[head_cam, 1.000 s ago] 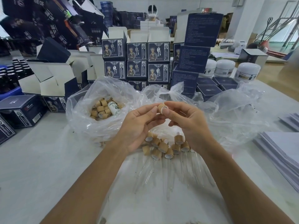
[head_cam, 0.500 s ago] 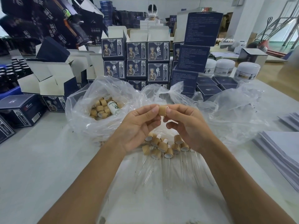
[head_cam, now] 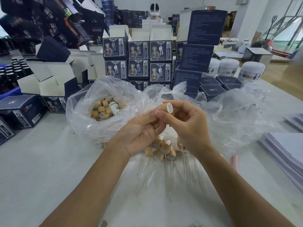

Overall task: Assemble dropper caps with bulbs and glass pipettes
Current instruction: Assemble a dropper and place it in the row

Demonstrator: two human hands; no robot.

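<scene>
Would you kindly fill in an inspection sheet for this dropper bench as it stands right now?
Surface: pale table, a few dark specks near the bag.
Job's things: one cap, white-lined, held above the table; finished droppers lie below the hands, glass pipettes toward the camera; loose caps and a small bottle in the open plastic bag.
Clutter: more crumpled plastic, paper stack at right.
Grippers: right hand pinches the cap; left hand fingertips meet the right's just under it.
Cables: nothing seen.
Surroundings: stacked dark boxes, white jars, a masked person behind them.
</scene>
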